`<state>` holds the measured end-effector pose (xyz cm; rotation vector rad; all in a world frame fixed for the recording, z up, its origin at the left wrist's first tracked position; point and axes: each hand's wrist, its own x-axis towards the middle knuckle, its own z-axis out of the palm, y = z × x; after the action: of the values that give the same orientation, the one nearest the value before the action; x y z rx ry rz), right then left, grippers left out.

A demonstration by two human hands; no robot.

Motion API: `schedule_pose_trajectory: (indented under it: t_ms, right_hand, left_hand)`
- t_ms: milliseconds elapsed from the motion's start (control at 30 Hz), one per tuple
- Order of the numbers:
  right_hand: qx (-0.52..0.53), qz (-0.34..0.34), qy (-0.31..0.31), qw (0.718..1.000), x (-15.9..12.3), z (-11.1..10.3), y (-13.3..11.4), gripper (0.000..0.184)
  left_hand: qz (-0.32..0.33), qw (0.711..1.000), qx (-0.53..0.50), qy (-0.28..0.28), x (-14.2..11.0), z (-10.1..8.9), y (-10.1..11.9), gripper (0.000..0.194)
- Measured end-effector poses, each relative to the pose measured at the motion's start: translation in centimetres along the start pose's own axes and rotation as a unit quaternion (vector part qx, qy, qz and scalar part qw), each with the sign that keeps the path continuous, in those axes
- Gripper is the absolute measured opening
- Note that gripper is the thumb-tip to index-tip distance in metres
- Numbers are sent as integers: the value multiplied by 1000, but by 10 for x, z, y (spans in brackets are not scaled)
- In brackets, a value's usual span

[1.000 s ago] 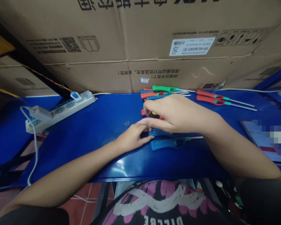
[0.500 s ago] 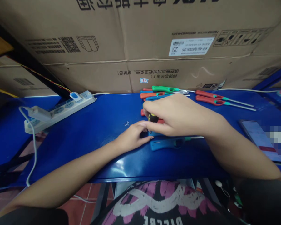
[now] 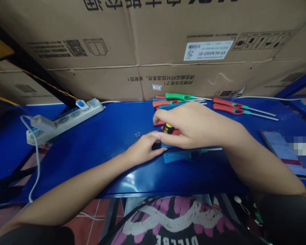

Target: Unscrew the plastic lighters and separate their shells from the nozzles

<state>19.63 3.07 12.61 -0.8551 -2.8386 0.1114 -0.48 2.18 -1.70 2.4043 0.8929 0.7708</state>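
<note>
The right hand (image 3: 191, 126) grips a yellow-and-black handle (image 3: 168, 128) in its fingers, above a blue lighter (image 3: 167, 145). The left hand (image 3: 142, 148) is curled at that lighter's end; its grip cannot be determined. A second blue lighter (image 3: 181, 156) lies just forward of both hands. Two red lighters (image 3: 226, 102) lie to the right, and at least four other lighters (image 3: 163, 103) lie along the back edge of the blue surface (image 3: 97, 143). One power strip (image 3: 63, 121) sits at left, one phone (image 3: 276, 146) at right.
</note>
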Motion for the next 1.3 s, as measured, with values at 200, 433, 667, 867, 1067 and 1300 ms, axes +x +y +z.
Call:
schedule_pose_trajectory:
  t_ms: [200, 433, 667, 867, 1067, 1300]
  right_hand:
    - [17, -21, 24, 999, 1, 3, 1, 32]
    - [-6, -23, 20, 1000, 1, 2, 1, 26]
    - [-14, 7, 8, 1000, 0, 0, -1, 30]
    - [14, -9, -1, 1000, -1, -1, -1, 23]
    - [52, -14, 30, 998, -15, -20, 2, 17]
    - [61, -35, -37, 997, -22, -20, -10, 18]
  left_hand:
    - [-9, 1000, -3, -7, 0, -1, 1, 20]
    - [0, 1000, -6, -3, 0, -1, 0, 20]
    - [3, 1000, -3, -2, 0, -1, 0, 17]
    - [-3, 1000, 7, -5, 1, -2, 1, 20]
    - [-2, 1000, -1, 9, 2, -3, 4, 15]
    - [33, 999, -20, 13, 9, -7, 3, 10]
